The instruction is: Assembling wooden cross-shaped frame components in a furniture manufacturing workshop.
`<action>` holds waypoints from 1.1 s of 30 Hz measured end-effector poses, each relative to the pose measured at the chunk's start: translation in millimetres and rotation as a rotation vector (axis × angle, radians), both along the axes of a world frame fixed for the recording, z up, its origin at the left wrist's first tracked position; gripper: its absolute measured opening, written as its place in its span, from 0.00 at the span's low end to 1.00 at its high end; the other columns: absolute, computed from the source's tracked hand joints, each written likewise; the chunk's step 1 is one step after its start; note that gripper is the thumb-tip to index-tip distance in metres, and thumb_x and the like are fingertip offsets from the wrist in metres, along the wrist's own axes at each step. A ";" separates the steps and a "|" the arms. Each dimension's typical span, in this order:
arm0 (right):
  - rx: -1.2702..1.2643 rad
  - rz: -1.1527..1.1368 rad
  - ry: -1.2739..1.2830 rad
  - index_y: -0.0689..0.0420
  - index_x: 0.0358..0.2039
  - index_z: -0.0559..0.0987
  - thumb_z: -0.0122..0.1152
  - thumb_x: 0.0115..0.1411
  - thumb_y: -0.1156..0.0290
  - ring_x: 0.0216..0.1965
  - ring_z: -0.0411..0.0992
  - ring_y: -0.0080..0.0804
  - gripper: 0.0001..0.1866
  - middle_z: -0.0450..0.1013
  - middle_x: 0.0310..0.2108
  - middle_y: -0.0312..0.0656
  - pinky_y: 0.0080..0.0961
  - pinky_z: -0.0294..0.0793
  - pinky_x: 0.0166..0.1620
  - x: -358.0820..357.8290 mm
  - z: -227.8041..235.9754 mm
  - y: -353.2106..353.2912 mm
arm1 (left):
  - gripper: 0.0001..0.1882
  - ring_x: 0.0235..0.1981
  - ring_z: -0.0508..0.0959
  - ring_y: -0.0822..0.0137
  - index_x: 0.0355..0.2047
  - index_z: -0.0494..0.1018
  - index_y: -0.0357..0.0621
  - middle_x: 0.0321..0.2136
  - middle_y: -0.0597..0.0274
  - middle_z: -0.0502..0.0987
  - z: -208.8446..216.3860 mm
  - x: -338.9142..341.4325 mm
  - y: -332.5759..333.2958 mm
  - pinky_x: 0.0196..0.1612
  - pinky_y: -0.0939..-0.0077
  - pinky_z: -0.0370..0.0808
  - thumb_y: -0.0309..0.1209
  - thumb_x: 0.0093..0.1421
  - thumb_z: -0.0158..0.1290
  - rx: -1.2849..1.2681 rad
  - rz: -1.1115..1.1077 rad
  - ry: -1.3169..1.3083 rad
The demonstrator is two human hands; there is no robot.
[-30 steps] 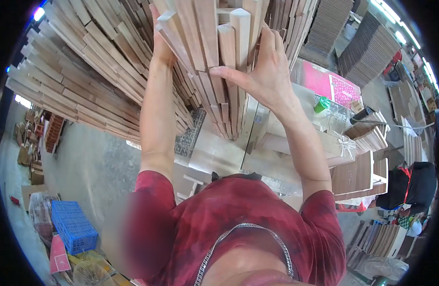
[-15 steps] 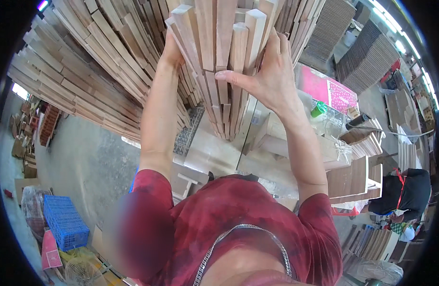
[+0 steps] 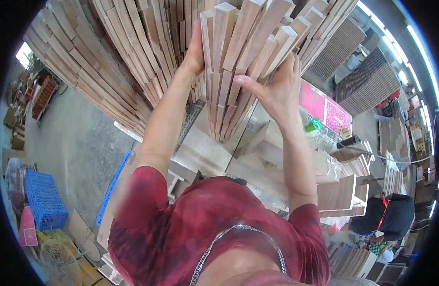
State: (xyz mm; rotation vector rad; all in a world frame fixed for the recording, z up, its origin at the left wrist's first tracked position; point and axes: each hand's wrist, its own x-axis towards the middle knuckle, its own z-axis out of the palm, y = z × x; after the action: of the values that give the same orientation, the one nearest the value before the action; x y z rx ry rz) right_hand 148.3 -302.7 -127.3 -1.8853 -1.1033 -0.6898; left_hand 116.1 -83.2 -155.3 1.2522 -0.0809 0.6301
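A tall stack of pale wooden strips (image 3: 222,81) stands upright in front of me, its strip ends fanning out unevenly at the top. My left hand (image 3: 195,51) presses along the stack's left side with straight fingers, partly hidden by the wood. On the right side, my right hand (image 3: 280,90) grips the stack, its thumb stretched across the front and its fingers wrapped round the side. Between them the two hands hold the stack. Its foot rests on a light board surface (image 3: 200,150).
More stacked strips (image 3: 100,71) rise on the left. Boards and a box-like wooden piece (image 3: 272,143) lie to the right, near a green item (image 3: 313,125) and a pink sheet (image 3: 324,107). Blue crates (image 3: 45,200) stand at lower left. Another person (image 3: 383,217) bends at far right.
The upper strips lean more to the right and spread apart more. Both hands stay against the stack. My view has shifted, moving the surroundings in the picture.
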 end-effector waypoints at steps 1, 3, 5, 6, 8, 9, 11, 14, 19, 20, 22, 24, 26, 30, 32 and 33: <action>-0.026 -0.012 -0.011 0.67 0.56 0.68 0.81 0.40 0.45 0.56 0.65 0.54 0.52 0.68 0.52 0.55 0.47 0.66 0.59 -0.1 -4.0 -0.5 | 0.50 0.64 0.68 0.60 0.69 0.60 0.43 0.65 0.53 0.67 -4.9 -2.0 -2.9 0.66 0.62 0.65 0.72 0.66 0.25 -0.025 0.025 -0.023; -0.005 -0.004 0.015 0.70 0.59 0.63 0.82 0.37 0.42 0.56 0.64 0.57 0.60 0.66 0.52 0.59 0.48 0.66 0.59 -1.5 -13.0 2.6 | 0.54 0.65 0.66 0.58 0.70 0.56 0.40 0.66 0.50 0.65 -29.8 -8.8 3.0 0.66 0.63 0.64 0.75 0.63 0.30 0.019 -0.047 -0.090; 0.027 -0.014 0.043 0.73 0.62 0.58 0.82 0.34 0.40 0.56 0.64 0.60 0.67 0.64 0.53 0.63 0.49 0.67 0.58 2.5 -30.5 6.5 | 0.62 0.65 0.65 0.54 0.71 0.47 0.33 0.67 0.46 0.61 -46.9 -17.7 -7.7 0.66 0.62 0.63 0.72 0.55 0.53 0.216 0.228 -0.438; 0.026 0.011 0.074 0.74 0.65 0.53 0.83 0.33 0.41 0.59 0.62 0.61 0.71 0.63 0.56 0.64 0.48 0.65 0.61 5.8 -44.0 5.1 | 0.62 0.65 0.65 0.54 0.71 0.47 0.33 0.67 0.46 0.61 -48.5 -24.4 -21.5 0.66 0.62 0.63 0.72 0.55 0.53 0.220 0.205 -0.437; 0.054 0.102 0.304 0.73 0.69 0.46 0.85 0.33 0.46 0.66 0.57 0.60 0.76 0.58 0.62 0.66 0.46 0.59 0.68 11.3 -68.2 4.3 | 0.73 0.64 0.66 0.53 0.71 0.40 0.29 0.65 0.43 0.61 -54.1 -31.9 -51.1 0.66 0.61 0.63 0.58 0.41 0.74 0.416 0.460 -0.339; 0.066 0.084 0.321 0.73 0.69 0.46 0.85 0.33 0.46 0.66 0.57 0.60 0.76 0.58 0.62 0.66 0.46 0.59 0.68 12.7 -81.5 4.9 | 0.73 0.64 0.66 0.53 0.71 0.40 0.29 0.65 0.43 0.61 -55.3 -32.8 -61.2 0.66 0.61 0.63 0.58 0.41 0.74 0.425 0.437 -0.328; 0.168 0.201 0.464 0.72 0.70 0.47 0.85 0.35 0.49 0.66 0.58 0.58 0.73 0.59 0.62 0.65 0.45 0.58 0.68 24.1 -101.9 9.1 | 0.74 0.61 0.68 0.55 0.69 0.40 0.26 0.61 0.44 0.64 -54.6 -31.5 -76.7 0.65 0.60 0.64 0.43 0.35 0.79 0.443 0.543 -0.228; 0.131 0.233 0.478 0.73 0.69 0.48 0.85 0.36 0.52 0.66 0.58 0.56 0.70 0.59 0.63 0.64 0.44 0.58 0.68 21.5 -97.7 5.0 | 0.67 0.59 0.69 0.57 0.68 0.43 0.28 0.59 0.46 0.65 -55.0 -25.7 -71.6 0.64 0.62 0.66 0.37 0.37 0.77 0.341 0.490 -0.189; 0.025 0.053 0.332 0.73 0.68 0.50 0.84 0.37 0.54 0.66 0.59 0.58 0.68 0.58 0.64 0.64 0.44 0.61 0.67 9.0 -103.1 4.7 | 0.60 0.58 0.69 0.60 0.67 0.49 0.34 0.57 0.52 0.66 -65.8 -17.1 -46.5 0.62 0.66 0.68 0.32 0.39 0.74 0.202 0.324 -0.225; 0.024 0.069 0.338 0.77 0.67 0.50 0.84 0.36 0.51 0.66 0.56 0.63 0.69 0.55 0.64 0.68 0.45 0.59 0.68 4.7 -102.5 4.5 | 0.59 0.58 0.70 0.61 0.67 0.50 0.35 0.57 0.54 0.66 -72.7 -15.3 -37.9 0.62 0.67 0.68 0.34 0.39 0.72 0.200 0.308 -0.235; 0.035 0.056 0.341 0.78 0.66 0.49 0.84 0.37 0.51 0.66 0.56 0.63 0.69 0.56 0.63 0.68 0.46 0.59 0.68 -4.8 -100.7 6.1 | 0.60 0.59 0.69 0.61 0.68 0.49 0.35 0.58 0.54 0.66 -77.0 -14.4 -23.5 0.62 0.66 0.68 0.36 0.39 0.72 0.200 0.258 -0.237; 0.027 0.061 0.353 0.81 0.65 0.49 0.82 0.39 0.52 0.65 0.54 0.66 0.68 0.54 0.62 0.71 0.48 0.58 0.68 -17.7 -96.8 6.6 | 0.65 0.61 0.70 0.59 0.69 0.49 0.34 0.59 0.54 0.67 -85.0 -14.7 -2.7 0.63 0.65 0.69 0.49 0.39 0.74 0.208 0.220 -0.204; 0.028 0.071 0.354 0.81 0.64 0.49 0.82 0.40 0.53 0.64 0.55 0.66 0.66 0.54 0.62 0.71 0.49 0.59 0.67 -29.2 -97.2 9.9 | 0.66 0.61 0.70 0.58 0.68 0.51 0.33 0.59 0.54 0.68 -83.7 -18.4 14.9 0.63 0.64 0.69 0.54 0.38 0.75 0.199 0.159 -0.192; 0.015 0.112 0.359 0.78 0.65 0.50 0.81 0.43 0.56 0.62 0.56 0.66 0.62 0.54 0.62 0.68 0.51 0.60 0.66 -49.9 -101.5 4.1 | 0.68 0.61 0.71 0.57 0.67 0.56 0.33 0.59 0.54 0.70 -80.0 -23.6 23.5 0.63 0.61 0.70 0.63 0.36 0.74 0.161 0.080 -0.143; -0.011 0.125 0.330 0.77 0.65 0.51 0.80 0.43 0.57 0.62 0.56 0.66 0.61 0.54 0.62 0.67 0.51 0.60 0.65 -50.7 -102.4 -1.4 | 0.68 0.61 0.71 0.57 0.67 0.56 0.33 0.60 0.54 0.70 -79.3 -26.4 24.5 0.63 0.61 0.69 0.63 0.36 0.74 0.133 0.100 -0.114; 0.002 0.142 0.370 0.76 0.66 0.51 0.81 0.42 0.57 0.62 0.56 0.66 0.62 0.54 0.62 0.67 0.51 0.60 0.65 -48.5 -103.5 -6.0 | 0.68 0.61 0.71 0.57 0.67 0.56 0.33 0.60 0.54 0.70 -78.7 -26.1 25.4 0.63 0.61 0.69 0.63 0.36 0.74 0.118 0.107 -0.099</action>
State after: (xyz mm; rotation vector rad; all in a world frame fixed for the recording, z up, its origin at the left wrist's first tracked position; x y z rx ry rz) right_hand 99.8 -308.7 -230.7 -1.8196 -0.9820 -0.2468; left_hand 90.0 -57.8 -234.0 1.3456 -0.1363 0.7892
